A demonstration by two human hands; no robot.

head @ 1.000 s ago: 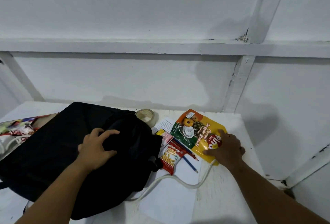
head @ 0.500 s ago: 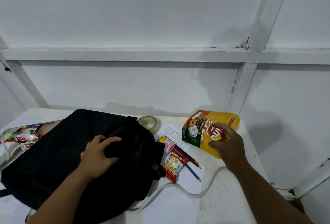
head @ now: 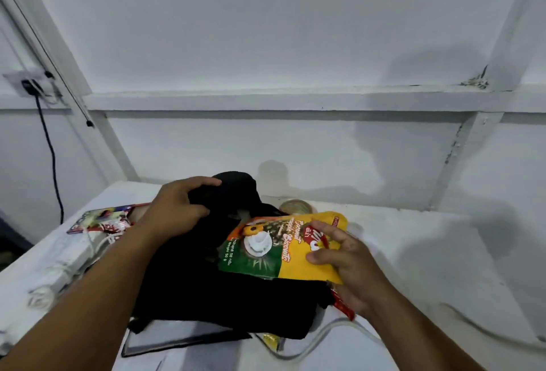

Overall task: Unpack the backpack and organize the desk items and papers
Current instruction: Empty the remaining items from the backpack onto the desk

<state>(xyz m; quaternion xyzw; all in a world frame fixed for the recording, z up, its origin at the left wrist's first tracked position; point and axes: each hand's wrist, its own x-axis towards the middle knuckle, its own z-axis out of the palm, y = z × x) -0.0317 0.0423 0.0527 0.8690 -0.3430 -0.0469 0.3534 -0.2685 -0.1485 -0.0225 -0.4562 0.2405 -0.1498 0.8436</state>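
In the head view, the left hand (head: 177,211) grips the top of the black backpack (head: 224,282), which lies on the white desk (head: 428,267). The right hand (head: 348,264) holds a yellow and green biscuit packet (head: 274,249) over the bag, thumb on its front and fingers behind.

The packet could slip, because the hand holds only its 3 o'clock end. It might crush if squeezed hard. The bag could slide and knock the tape roll (head: 295,206) at 12 o'clock, or push the colourful packets (head: 100,220) at 9 o'clock off the edge. The white cable (head: 325,338) at 5 o'clock could snag an arm.

The bag's opening is too dark to see inside. A red wrapper (head: 342,307) hides mostly under the right hand. A dark folder (head: 183,341) peeks out beneath the bag. The white bundle (head: 59,270) at 8 o'clock is blurry.
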